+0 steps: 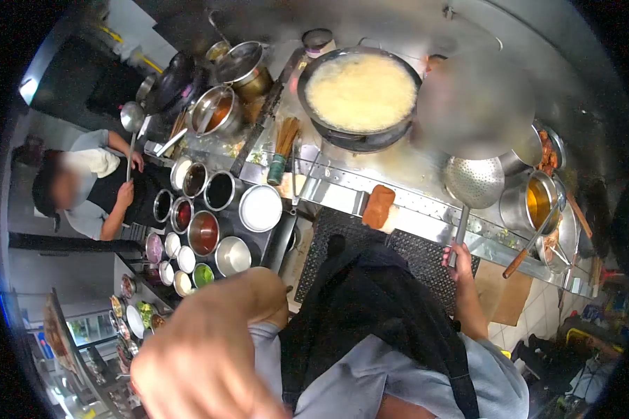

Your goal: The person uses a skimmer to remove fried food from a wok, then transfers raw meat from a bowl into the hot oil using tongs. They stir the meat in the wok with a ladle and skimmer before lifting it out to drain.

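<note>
My right hand (460, 257) is closed around the handle of a perforated metal strainer (474, 183), whose bowl rests over the front edge of the stove. Raised close to the camera at the lower left is my left hand (199, 356); its fingers are blurred by motion, and whether they hold anything is unclear. A large wok (307, 105) of pale yellow, foaming liquid (360, 93) sits on the stove. To its right, a round shape (475, 105) is blurred out. An orange-brown cloth (379, 205) lies on the stove's front ledge.
At left stand containers of sauces and powders, including a white-filled one (261, 208). Pots (531, 199) and a wooden-handled ladle (521, 260) are at right. A bamboo brush (285, 140) lies left of the wok. Another person (94, 178) holds a ladle at far left.
</note>
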